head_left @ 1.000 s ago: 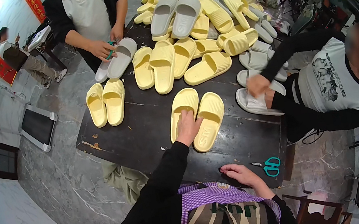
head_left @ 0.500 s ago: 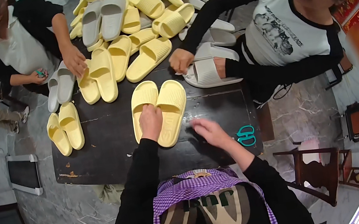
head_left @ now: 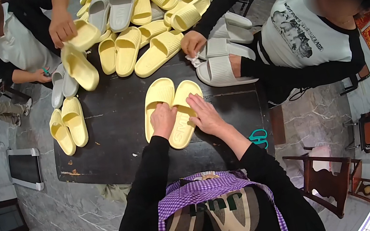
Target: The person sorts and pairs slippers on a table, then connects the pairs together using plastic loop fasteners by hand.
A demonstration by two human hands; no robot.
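A pair of yellow slippers [head_left: 189, 132] lies side by side on the dark table before me, toes pointing away. My left hand [head_left: 164, 120] is closed at the left slipper of the pair, its fingers partly hidden under the ribbed strap and its thumb toward the right slipper. My right hand [head_left: 208, 117] is open, with outstretched fingers lying over the strap and inner edge of the right slipper.
Teal scissors [head_left: 258, 139] lie at the table's right edge. Another yellow pair [head_left: 77, 122] stands at the left. Slippers are piled at the back. A co-worker's hand [head_left: 62, 28] lifts yellow slippers; another co-worker handles grey slippers [head_left: 218, 72] with a white scrap.
My right hand has come from beside the pair onto the right slipper's strap. The pair sits slightly farther right in view. The left co-worker has lifted yellow slippers off the table.
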